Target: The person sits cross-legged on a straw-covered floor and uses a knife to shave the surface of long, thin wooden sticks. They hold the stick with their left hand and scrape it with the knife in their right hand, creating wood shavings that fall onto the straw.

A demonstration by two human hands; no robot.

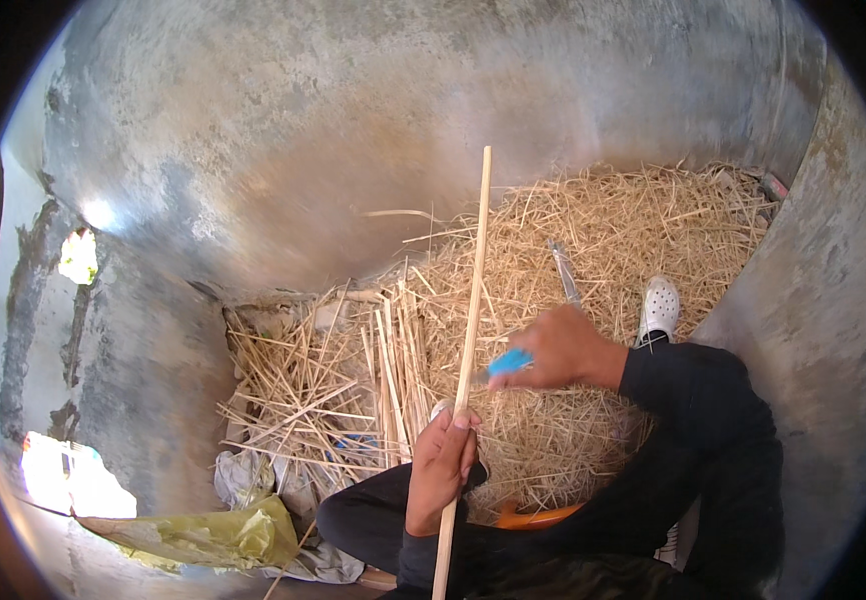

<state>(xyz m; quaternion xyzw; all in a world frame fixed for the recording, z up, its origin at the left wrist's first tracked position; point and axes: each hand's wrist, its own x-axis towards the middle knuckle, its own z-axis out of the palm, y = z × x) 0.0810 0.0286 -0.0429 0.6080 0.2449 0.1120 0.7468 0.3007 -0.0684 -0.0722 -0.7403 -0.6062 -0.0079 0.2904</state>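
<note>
My left hand (442,455) is closed around a long, pale, straight strip of wood or bamboo (475,290). The strip stands nearly upright in view, its upper end leaning slightly right and its lower end running past my lap. Just right of it, my right hand (563,348) is closed on a blue-handled tool (509,362), smeared by motion. A short grey part of that tool points at the strip, above my left hand; whether it touches cannot be made out. Beyond my right hand, a narrow metallic piece (564,272) shows against the shavings.
Straw-like shavings (653,225) cover the floor up to the concrete wall (373,100). Loose strips (303,410) pile up at left, beside a yellow plastic sheet (223,535). A white clog (659,308) is on my foot at right. Something orange (538,517) lies by my leg.
</note>
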